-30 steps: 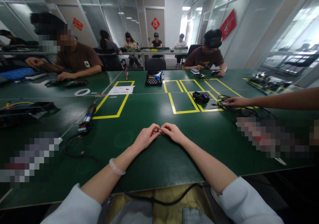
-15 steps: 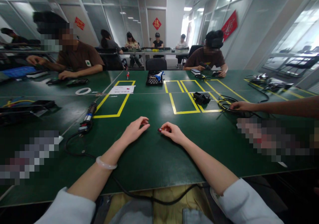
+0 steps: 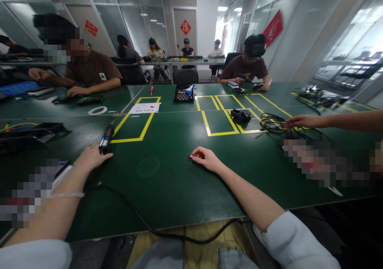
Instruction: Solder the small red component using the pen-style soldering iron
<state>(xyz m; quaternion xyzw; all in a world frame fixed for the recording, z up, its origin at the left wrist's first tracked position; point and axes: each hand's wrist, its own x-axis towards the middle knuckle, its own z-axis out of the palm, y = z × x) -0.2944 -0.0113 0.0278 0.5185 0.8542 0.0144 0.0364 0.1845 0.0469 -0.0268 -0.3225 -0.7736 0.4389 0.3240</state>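
Observation:
At the left, my left hand [image 3: 91, 156] is around the near end of a corded electric screwdriver [image 3: 105, 136], a slim black and silver cylinder with a blue band. Its thumb lies to the right of the tool, and the palm hides part of the grip. My right hand [image 3: 206, 158] rests on the green table [image 3: 167, 197] in front of me. Between its thumb and fingertips it pinches a small red piece [image 3: 190, 157] with a pale spot, too small to name.
A black cable [image 3: 134, 211] runs from the left over the near edge. Yellow tape [image 3: 140, 138] marks rectangles; a paper sheet [image 3: 145, 108], tape roll [image 3: 97, 110], black tray [image 3: 183, 98] and black part [image 3: 241, 116] lie beyond. A co-worker's hand [image 3: 299, 121] touches coiled cables at right.
My left hand has moved left from the middle of the table to the electric screwdriver and closed around its near end. My right hand has stayed in place with the small red piece.

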